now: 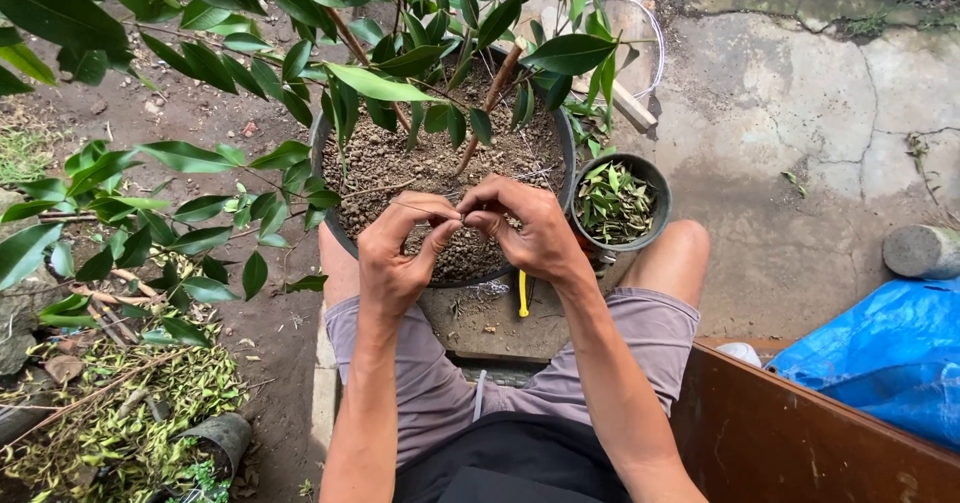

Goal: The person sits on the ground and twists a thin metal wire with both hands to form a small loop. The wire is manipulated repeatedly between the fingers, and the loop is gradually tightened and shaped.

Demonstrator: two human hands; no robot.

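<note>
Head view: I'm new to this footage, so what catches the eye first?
At centre, the left hand and right hand pinch a thin wire over a big soil-filled pot with a leafy plant. Right of it stands a small dark pot of clippings.

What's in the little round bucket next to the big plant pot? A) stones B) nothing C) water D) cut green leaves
D: the small dark bucket, just right of the big pot near the right hand, is filled with cut green leaves.
</note>
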